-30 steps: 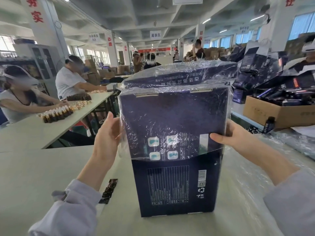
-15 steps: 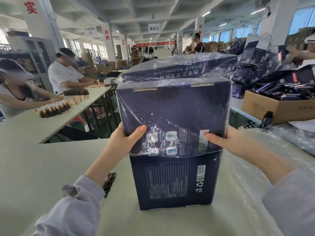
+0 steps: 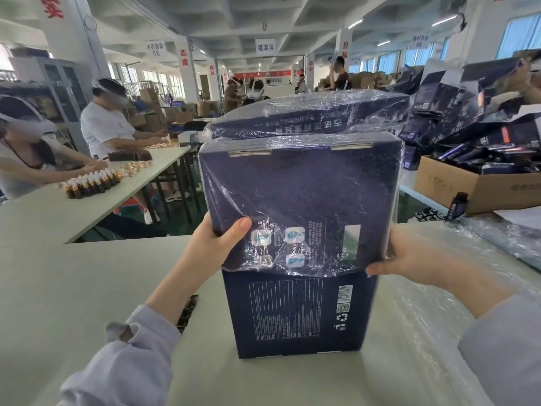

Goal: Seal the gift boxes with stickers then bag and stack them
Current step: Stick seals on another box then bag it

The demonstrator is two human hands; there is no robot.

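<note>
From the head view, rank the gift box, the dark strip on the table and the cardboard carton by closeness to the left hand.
1. Gift box: the left hand grips its bagged left edge.
2. Dark strip: lying on the table, just left of the box.
3. Cardboard carton: far right, beyond the box.

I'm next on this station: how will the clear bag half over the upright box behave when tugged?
Likely floppy: the bag wrinkles where the left hand grips it. Glossy film probably slides down the gift box, though it could snag corners.
</note>
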